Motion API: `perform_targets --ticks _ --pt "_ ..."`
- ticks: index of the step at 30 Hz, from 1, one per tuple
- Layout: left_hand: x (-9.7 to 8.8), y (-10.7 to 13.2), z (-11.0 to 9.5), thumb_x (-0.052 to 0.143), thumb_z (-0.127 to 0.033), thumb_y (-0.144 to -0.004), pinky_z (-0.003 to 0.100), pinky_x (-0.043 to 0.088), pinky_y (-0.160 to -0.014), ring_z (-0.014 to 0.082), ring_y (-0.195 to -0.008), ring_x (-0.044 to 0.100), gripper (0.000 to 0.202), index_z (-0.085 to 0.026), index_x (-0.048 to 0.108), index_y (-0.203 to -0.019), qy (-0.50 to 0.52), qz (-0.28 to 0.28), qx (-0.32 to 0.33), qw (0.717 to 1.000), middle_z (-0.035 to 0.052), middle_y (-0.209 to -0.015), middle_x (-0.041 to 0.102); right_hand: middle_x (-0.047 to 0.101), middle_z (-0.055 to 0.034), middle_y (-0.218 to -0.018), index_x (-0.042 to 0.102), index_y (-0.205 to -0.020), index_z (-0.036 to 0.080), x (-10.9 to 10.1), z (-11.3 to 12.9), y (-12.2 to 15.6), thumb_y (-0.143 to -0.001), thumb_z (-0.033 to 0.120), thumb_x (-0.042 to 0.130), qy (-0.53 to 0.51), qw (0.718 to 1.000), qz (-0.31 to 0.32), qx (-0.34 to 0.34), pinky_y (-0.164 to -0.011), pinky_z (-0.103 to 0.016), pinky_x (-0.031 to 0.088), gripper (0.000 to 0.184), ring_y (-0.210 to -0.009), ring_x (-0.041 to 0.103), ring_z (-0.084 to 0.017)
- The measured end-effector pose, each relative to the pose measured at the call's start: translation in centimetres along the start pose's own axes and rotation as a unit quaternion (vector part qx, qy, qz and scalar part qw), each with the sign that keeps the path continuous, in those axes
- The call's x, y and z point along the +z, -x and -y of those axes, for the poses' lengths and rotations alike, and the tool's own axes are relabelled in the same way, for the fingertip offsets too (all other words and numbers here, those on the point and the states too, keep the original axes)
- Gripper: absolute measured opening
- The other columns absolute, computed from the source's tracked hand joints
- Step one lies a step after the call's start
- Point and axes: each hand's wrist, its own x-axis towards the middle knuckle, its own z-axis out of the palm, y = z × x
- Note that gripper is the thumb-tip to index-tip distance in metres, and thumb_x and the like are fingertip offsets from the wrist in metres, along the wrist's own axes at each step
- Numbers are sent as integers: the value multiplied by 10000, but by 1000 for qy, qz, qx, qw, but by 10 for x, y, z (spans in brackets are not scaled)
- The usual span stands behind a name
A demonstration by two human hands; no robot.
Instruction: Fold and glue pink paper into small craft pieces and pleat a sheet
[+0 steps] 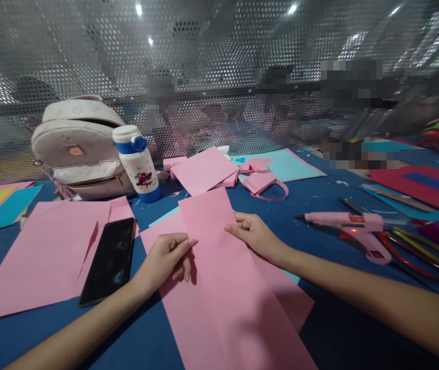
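A long pink paper sheet [227, 288] lies in front of me over another pink sheet [281, 293] on the blue table [157, 339]. My left hand [165, 257] pinches the sheet's left edge, fingers closed on it. My right hand [255, 234] pinches the right edge near the top. Both hands hold the same sheet, slightly raised at its far end.
A black phone [109, 259] lies on a large pink sheet [38, 257] at left. A white backpack [78, 146] and a white-and-blue bottle [138, 164] stand behind. Folded pink paper pieces [260, 177] sit mid-table. A pink glue gun [352, 226] and red scissors [400, 252] lie at right.
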Motion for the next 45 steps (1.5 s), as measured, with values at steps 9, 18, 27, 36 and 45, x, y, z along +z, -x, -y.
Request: perform_targets --ticks 9,18,27,36,45 --pt "5 1 3 555 -550 -925 181 321 -348 70 -280 438 441 -199 464 -675 22 33 -10 999 70 -512 697 722 -58 -918 617 -1222 204 14 6 7 -908 550 610 24 998 -56 -20 -652 -304 520 467 -791 667 -208" --pt "7 1 6 545 -535 -933 174 352 -372 60 -293 432 429 -194 464 -687 34 25 -5 999 77 -528 706 696 -78 -1082 592 -1270 237 19 11 9 -942 516 569 62 995 -70 -42 -746 -331 513 431 -951 640 -245" --pt "9 2 6 533 -556 -929 182 365 -381 61 -297 426 433 -196 458 -701 27 23 -5 999 86 -540 710 691 -58 -1027 618 -1205 243 19 8 8 -953 497 556 92 991 -77 -54 -728 -332 504 364 -832 620 -223" --pt "10 2 11 480 -541 -970 185 338 -377 67 -299 417 421 -207 429 -720 17 28 -2 999 86 -555 717 685 -82 -1173 532 -1352 226 19 8 9 -997 464 468 139 986 -66 -70 -881 -390 556 432 -1094 636 -254" --pt "11 3 13 482 -539 -975 175 333 -372 63 -298 418 422 -205 432 -722 25 28 -1 999 82 -548 713 633 -86 -1325 524 -1377 234 18 4 8 -985 460 499 142 985 -67 -71 -1020 -428 496 453 -1208 599 -264"
